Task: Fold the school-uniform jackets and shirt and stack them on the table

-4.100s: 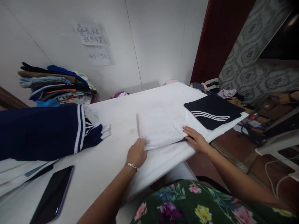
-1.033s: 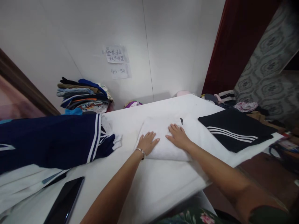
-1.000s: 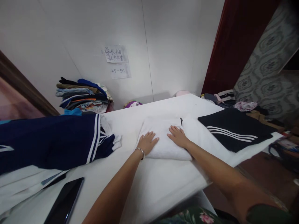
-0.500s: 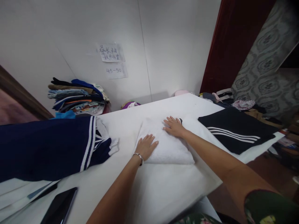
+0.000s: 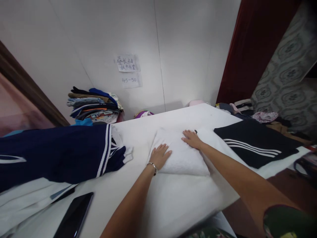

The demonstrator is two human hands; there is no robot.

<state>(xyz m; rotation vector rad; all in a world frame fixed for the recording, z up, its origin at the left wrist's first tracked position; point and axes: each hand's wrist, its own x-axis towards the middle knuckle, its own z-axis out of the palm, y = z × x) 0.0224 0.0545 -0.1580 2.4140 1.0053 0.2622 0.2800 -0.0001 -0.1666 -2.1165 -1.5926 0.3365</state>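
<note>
A folded white garment point(image 5: 182, 155) lies in the middle of the white table point(image 5: 158, 198). My left hand point(image 5: 161, 154), with a bracelet on its wrist, rests flat on the garment's near left part, fingers spread. My right hand point(image 5: 192, 138) lies flat on the garment's far right corner, fingers stretched out. Neither hand holds anything.
A dark navy garment with white stripes point(image 5: 56, 153) lies at the left. A folded black garment with white stripes point(image 5: 255, 145) sits at the right. A stack of folded clothes point(image 5: 95, 105) stands by the wall. A black phone point(image 5: 74, 216) lies near the front left edge.
Earlier my hands were folding the white garment at the table's near edge. Over the last second both hands lie flat on it, and my right hand slid toward its far corner.
</note>
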